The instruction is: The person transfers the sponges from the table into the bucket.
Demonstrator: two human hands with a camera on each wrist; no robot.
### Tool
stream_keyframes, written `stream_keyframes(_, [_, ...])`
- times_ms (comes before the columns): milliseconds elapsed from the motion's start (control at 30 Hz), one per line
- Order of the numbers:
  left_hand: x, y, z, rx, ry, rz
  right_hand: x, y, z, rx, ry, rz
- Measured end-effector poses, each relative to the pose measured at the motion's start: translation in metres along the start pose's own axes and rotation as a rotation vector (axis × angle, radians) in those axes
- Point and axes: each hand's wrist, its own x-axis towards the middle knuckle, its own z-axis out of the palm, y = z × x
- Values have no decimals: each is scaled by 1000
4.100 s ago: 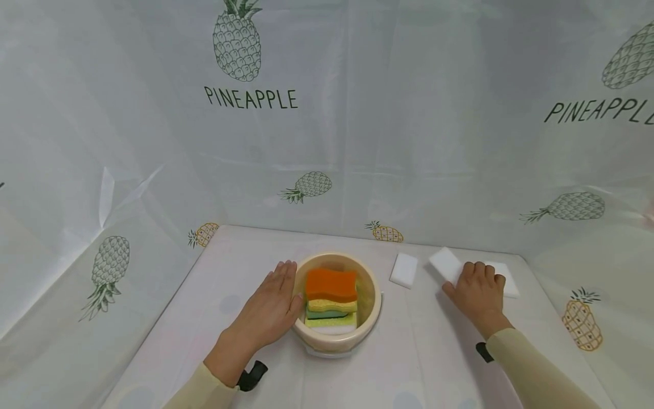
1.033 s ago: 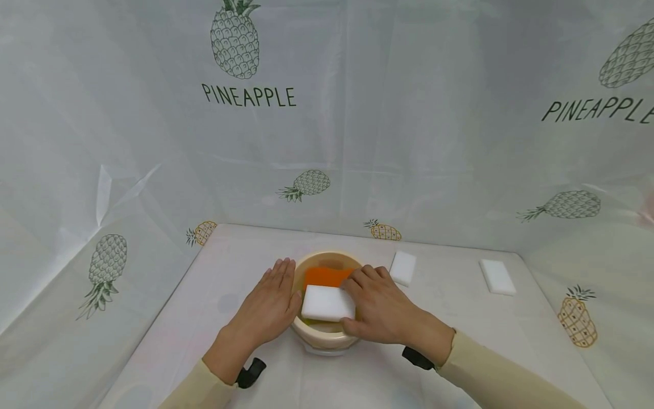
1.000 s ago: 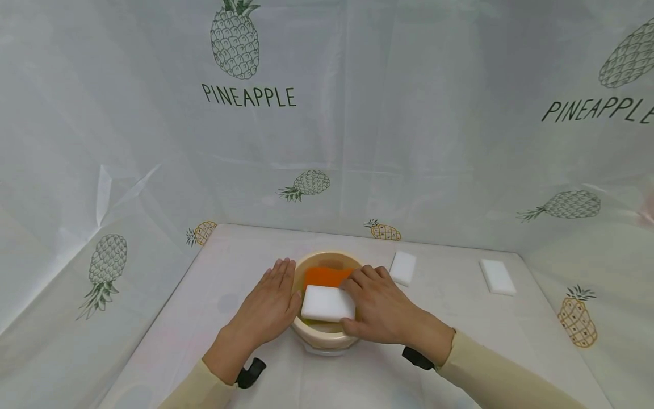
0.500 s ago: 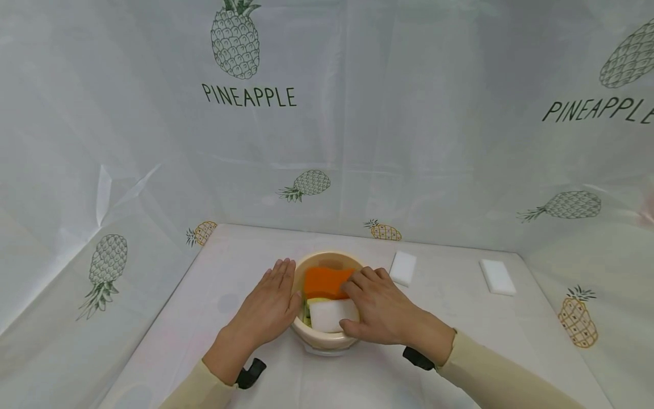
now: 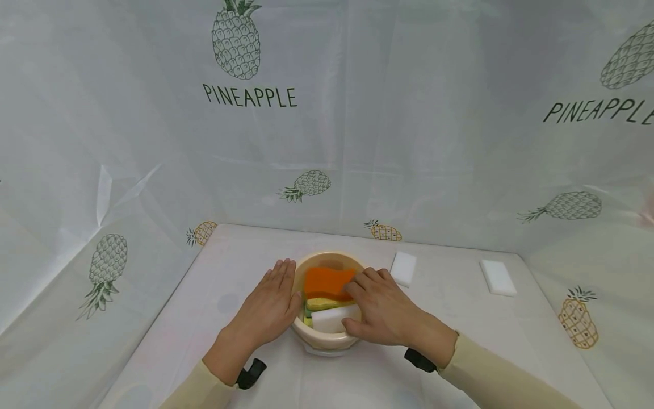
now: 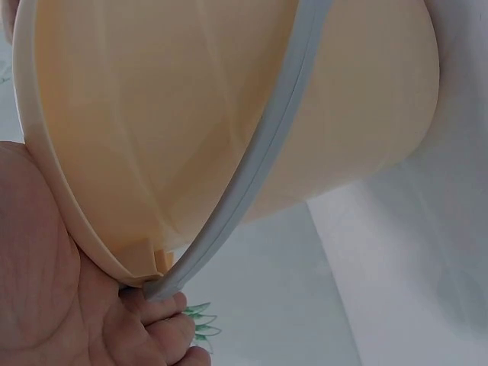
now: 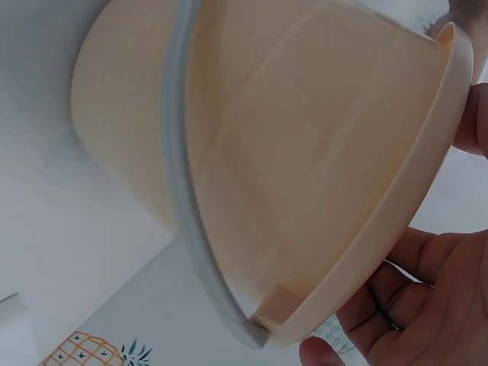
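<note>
A cream bucket (image 5: 327,339) with a grey handle (image 6: 252,168) stands in the middle of the table. Inside it are stacked sponges, an orange sponge (image 5: 328,282) on top and a yellow sponge (image 5: 327,304) under it. My left hand (image 5: 269,309) lies against the bucket's left rim, fingers straight. Reaching over the right rim, my right hand (image 5: 380,307) holds the right end of a white sponge (image 5: 332,319), which tilts inside the front of the bucket beside the stack. In the right wrist view the bucket wall hides the held sponge.
One white sponge (image 5: 403,268) lies just right of the bucket, behind my right hand. Another white sponge (image 5: 498,277) is near the table's right edge. Pineapple-printed sheeting (image 5: 409,142) rises behind the table (image 5: 245,244).
My right hand has brought a white sponge from the right side of the table to the bucket, then lowered and tilted it at the front inside. The left hand stays on the rim.
</note>
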Motion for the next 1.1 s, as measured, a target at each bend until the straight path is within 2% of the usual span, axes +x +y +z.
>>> stream_keyframes(100, [0, 0, 0, 4, 3, -2, -3, 3, 2, -23, 46, 5])
stream_keyframes(267, [-1, 0, 1, 8, 2, -6, -9, 10, 5, -53, 171, 48])
stream_keyframes(433, [-2, 0, 2, 7, 2, -9, -15, 24, 7, -51, 281, 154])
stream_keyframes(600, [-2, 0, 2, 11, 3, -9, -19, 43, 7, -80, 342, 289])
stream_keyframes(800, [-1, 1, 1, 9, 2, -9, -24, 72, 17, -126, 390, 379])
stream_keyframes(1100, [-1, 0, 2, 5, 6, -7, -37, 107, 43, -126, 347, 534])
